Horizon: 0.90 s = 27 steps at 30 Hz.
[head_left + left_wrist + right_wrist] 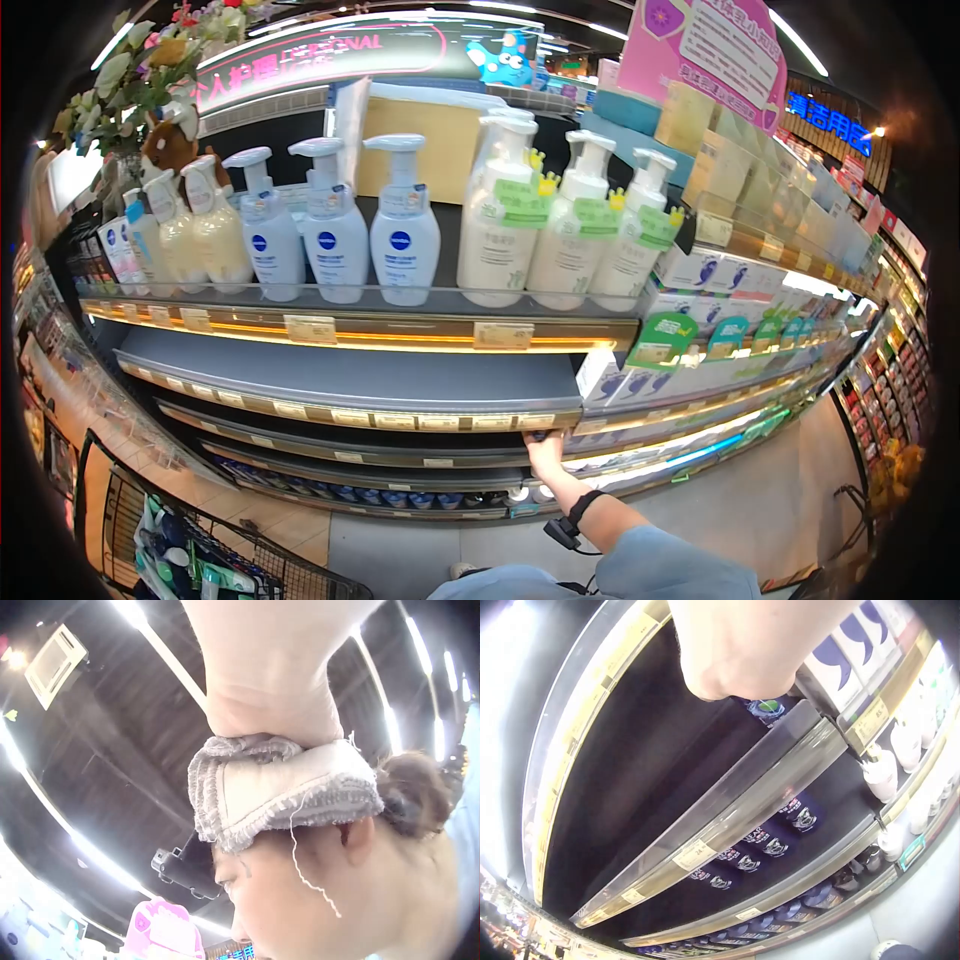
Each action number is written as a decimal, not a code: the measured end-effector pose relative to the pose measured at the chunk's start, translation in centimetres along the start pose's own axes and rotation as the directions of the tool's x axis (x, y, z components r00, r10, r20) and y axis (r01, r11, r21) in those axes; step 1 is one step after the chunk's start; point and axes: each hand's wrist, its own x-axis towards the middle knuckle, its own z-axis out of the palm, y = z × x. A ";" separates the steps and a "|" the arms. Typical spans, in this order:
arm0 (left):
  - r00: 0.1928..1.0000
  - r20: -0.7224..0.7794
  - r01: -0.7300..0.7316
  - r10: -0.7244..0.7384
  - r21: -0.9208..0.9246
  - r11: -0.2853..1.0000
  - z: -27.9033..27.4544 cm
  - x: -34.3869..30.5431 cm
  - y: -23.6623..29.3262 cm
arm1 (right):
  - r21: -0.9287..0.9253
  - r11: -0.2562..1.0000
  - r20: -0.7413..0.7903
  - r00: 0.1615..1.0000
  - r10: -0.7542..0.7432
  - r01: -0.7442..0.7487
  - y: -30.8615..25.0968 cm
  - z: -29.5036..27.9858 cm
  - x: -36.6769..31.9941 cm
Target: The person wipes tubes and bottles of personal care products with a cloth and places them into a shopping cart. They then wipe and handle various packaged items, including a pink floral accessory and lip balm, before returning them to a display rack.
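Note:
In the right wrist view my right hand (739,664) reaches into a dark shelf bay and grips a dark blue package (766,710) with a green and light-blue picture. The back of the hand covers most of it. The head view has the same hand (545,452) just below the lit edge of a middle shelf (400,420). My left hand (274,694) is raised overhead, against a grey fuzzy cloth pad (285,787) on the wearer's head; its fingers are hidden.
White pump bottles (405,235) line the top shelf. Boxes with purple footprints (715,275) stand at right. Dark blue packages (776,846) sit on the shelf below the right hand. A filled shopping cart (190,550) stands at lower left.

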 end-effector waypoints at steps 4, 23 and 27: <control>0.995 -0.090 -0.042 0.048 0.065 0.997 -1.5 0.6 1.4 | 0.121 0.992 -0.017 0.999 0.030 -0.027 1.8 2.0 0.4; 0.533 -0.846 -0.103 -0.034 -0.105 0.989 -13.2 -17.1 15.3 | 0.723 0.638 0.559 0.318 -0.766 0.266 -17.5 2.6 -8.7; 0.609 -0.790 -0.079 -0.069 -0.146 0.986 -16.5 -19.3 13.2 | 0.639 0.750 0.727 0.185 -0.662 0.172 -31.3 0.8 -14.3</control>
